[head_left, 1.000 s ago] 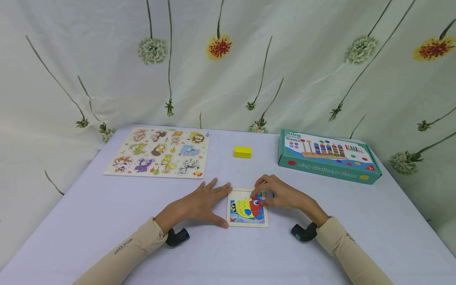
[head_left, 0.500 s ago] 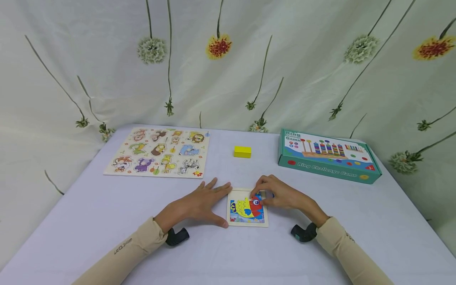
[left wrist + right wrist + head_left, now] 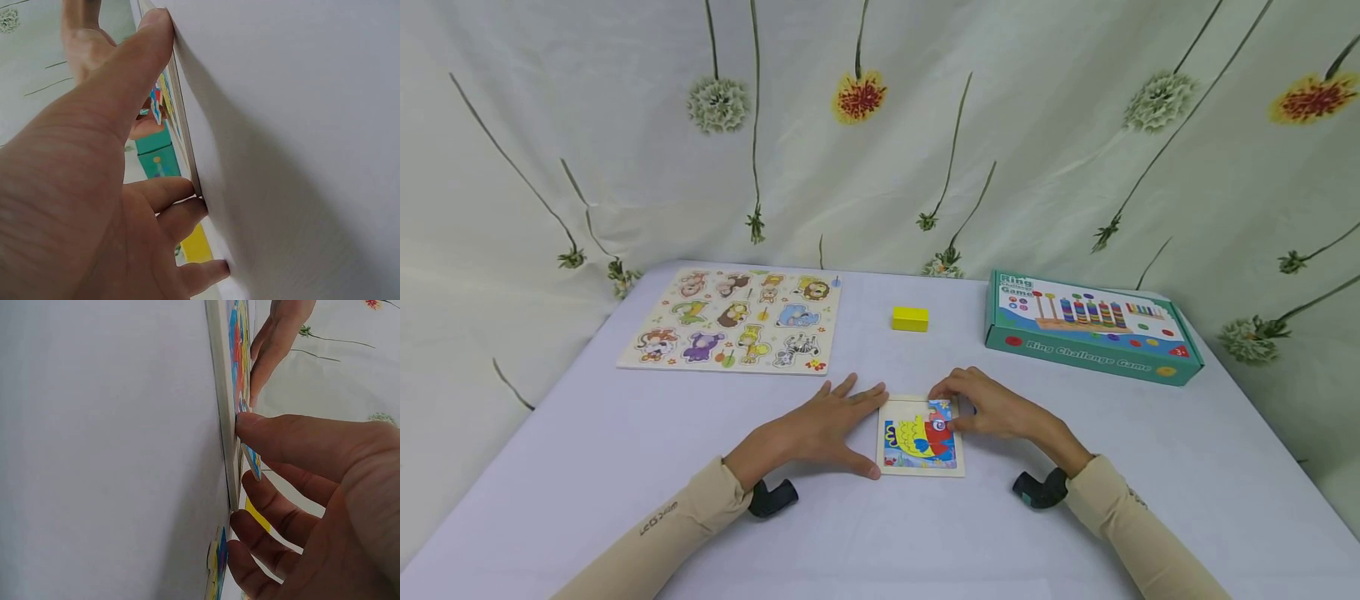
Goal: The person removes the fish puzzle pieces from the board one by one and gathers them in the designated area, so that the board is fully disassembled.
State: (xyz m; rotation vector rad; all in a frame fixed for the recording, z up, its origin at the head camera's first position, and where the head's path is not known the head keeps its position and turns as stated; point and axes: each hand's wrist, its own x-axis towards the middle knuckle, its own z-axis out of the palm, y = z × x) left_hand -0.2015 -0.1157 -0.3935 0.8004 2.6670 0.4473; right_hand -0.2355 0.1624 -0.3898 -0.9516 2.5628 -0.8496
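Note:
A small fish jigsaw puzzle in a pale wooden frame point(image 3: 958, 468) lies flat on the table. Its yellow and red fish is partly assembled; the upper-left part shows bare board. My left hand point(image 3: 827, 427) is spread beside it, thumb and fingertips touching the frame's left edge. At the upper right, my right hand point(image 3: 992, 404) holds a blue puzzle piece point(image 3: 253, 459) between thumb and index finger. That piece is tilted against the board in the right wrist view. Under the same hand, a second puzzle piece point(image 3: 217, 565) lies on the table, mostly hidden from the head view.
Behind the puzzle stands a yellow block point(image 3: 910, 319). An animal peg board point(image 3: 632, 360) lies at the back left. At the back right is a green Ring Challenge Game box point(image 3: 1090, 360). A floral cloth point(image 3: 880, 183) hangs behind the table.
My right index finger has shifted back a little, and more of the blue piece's printed face shows at the upper right of the board. The left hand stays in place.

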